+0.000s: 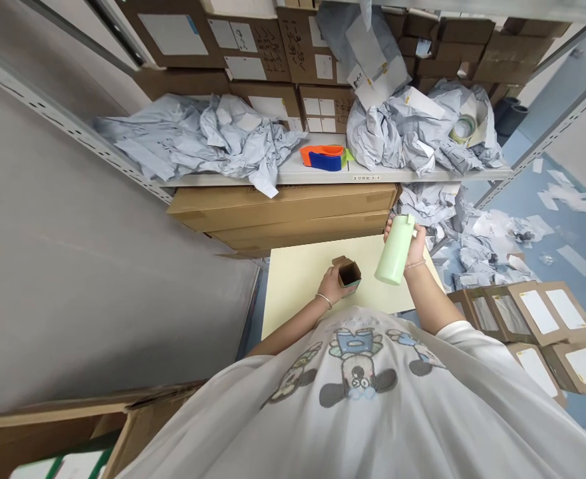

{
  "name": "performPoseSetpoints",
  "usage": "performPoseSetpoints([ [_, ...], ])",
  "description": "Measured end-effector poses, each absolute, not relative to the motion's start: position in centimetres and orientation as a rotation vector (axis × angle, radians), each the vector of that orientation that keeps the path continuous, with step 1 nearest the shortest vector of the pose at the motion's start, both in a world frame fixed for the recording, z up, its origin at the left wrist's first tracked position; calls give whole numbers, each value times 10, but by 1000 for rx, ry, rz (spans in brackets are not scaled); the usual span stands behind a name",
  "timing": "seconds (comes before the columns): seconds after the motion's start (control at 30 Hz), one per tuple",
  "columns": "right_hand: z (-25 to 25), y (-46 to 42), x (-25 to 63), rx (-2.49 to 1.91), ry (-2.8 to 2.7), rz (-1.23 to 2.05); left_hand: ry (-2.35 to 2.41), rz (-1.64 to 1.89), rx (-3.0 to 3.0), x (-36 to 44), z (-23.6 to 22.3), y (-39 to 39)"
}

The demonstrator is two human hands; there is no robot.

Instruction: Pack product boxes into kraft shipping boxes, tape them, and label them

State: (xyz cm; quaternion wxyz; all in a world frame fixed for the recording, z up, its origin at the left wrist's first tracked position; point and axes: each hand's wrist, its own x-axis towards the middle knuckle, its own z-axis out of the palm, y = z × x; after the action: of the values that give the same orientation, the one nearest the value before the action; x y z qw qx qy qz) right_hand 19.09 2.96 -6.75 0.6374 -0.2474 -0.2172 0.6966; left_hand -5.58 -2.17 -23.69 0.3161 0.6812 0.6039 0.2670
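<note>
Closely, right hand (pixel 414 245) around green bottle (pixel 395 250), left hand (pixel 329 286) on cardboard box (pixel 348 274)

Box (pixel 348 274) on table (pixel 297 293) under left hand (pixel 330 286), bottle (pixel 395 249) in right hand (pixel 416 243)

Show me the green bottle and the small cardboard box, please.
Green bottle (pixel 395 249): head view, on its body.
Small cardboard box (pixel 348 275): head view, on its inner wall.
</note>
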Motion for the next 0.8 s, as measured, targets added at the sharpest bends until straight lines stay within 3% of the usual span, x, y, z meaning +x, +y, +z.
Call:
performPoseSetpoints([
  [0.2,-86,29,193,-415,-448,1789,1505,758,1820,-57,-243,-24],
  [0.4,-79,36,187,-673,-663,1688,1486,750,1833,-56,-244,-23],
  [0.57,-56,51,188,-1112,-1030,1384,1500,732,1839,-58,-239,-21],
  [0.8,-31,60,193,-1845,-1671,554,1517,730,1827,-59,-236,-20],
])
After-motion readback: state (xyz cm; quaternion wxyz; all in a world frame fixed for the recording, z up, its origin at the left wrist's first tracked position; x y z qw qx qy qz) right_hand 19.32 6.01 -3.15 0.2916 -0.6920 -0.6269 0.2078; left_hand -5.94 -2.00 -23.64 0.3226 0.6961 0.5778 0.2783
